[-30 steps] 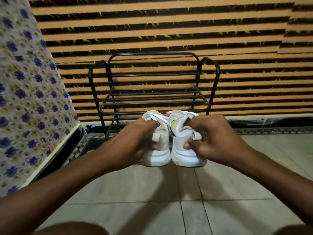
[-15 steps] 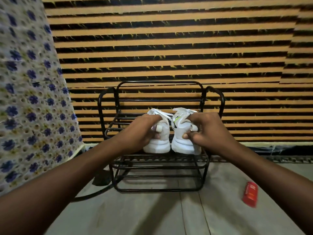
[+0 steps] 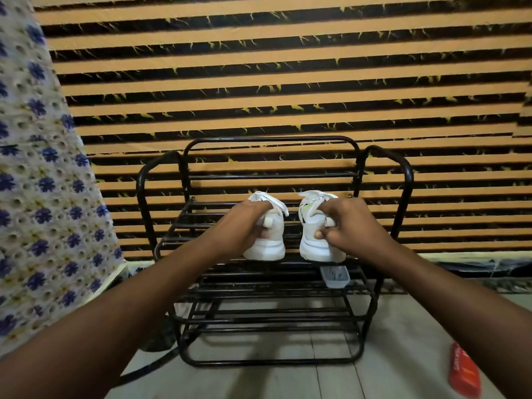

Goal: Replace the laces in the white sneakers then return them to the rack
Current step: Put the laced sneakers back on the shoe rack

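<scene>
The two white sneakers stand side by side at the front edge of the black rack's upper shelf, a small gap between them. Their heels face the person and their toes point away toward the striped wall, so each long axis runs front to back across the shelf bars. The left sneaker is gripped by the left hand with fingers curled over the heel collar. The right sneaker is gripped the same way by the right hand, thumb pressed against the heel. The soles look level with the front bar, though whether they already bear on it is hard to tell. Each hand sits directly behind its own shoe, so seating them probably means a straight push away from the body. A small grey tray lies on the shelf below, under the right sneaker, and a red object lies on the floor to the right.
</scene>
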`<state>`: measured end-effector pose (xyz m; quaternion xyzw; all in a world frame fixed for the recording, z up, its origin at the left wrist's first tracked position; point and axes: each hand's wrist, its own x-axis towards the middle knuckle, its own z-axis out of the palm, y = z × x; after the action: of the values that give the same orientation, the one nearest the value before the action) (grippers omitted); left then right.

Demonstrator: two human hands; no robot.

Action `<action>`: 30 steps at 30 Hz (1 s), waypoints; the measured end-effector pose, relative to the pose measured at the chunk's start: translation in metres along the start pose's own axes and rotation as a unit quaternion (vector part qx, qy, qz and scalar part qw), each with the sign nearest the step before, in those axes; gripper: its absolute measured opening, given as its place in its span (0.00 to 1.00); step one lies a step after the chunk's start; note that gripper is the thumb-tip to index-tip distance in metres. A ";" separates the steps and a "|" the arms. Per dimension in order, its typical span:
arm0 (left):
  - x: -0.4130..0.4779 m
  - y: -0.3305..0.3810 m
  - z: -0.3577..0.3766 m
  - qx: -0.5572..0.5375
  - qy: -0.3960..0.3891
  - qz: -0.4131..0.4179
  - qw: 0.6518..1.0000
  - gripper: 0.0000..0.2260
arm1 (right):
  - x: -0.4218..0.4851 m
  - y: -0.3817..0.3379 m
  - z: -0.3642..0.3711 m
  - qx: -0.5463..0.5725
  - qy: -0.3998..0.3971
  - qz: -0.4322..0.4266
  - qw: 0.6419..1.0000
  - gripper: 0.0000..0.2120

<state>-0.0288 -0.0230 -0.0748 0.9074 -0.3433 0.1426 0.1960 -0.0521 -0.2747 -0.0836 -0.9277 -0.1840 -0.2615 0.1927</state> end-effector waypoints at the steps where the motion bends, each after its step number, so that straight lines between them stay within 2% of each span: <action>1: 0.005 -0.005 0.003 -0.003 0.006 0.003 1.000 0.12 | 0.004 0.005 0.004 -0.001 0.005 0.002 1.000 0.08; 10: 0.032 -0.024 0.015 0.012 0.032 -0.010 0.999 0.09 | 0.022 0.016 0.011 0.020 0.013 0.001 1.000 0.07; 20: 0.039 -0.022 0.018 0.029 0.026 -0.058 0.998 0.15 | 0.033 0.021 0.013 0.047 -0.008 0.050 0.998 0.17; 25: 0.039 -0.022 0.020 0.030 0.034 -0.070 0.997 0.19 | 0.033 0.020 0.013 0.017 -0.003 0.057 0.998 0.22; 28: 0.030 -0.014 0.022 0.002 0.079 -0.074 0.994 0.26 | 0.024 0.019 0.008 -0.002 0.036 0.050 0.998 0.27; 30: 0.020 -0.002 0.026 -0.023 0.146 -0.061 0.987 0.24 | 0.012 0.014 0.006 0.015 0.091 0.043 0.995 0.25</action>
<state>-0.0100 -0.0447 -0.0900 0.8914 -0.2581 0.2531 0.2735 -0.0339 -0.2811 -0.0852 -0.9043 -0.1297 -0.3334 0.2331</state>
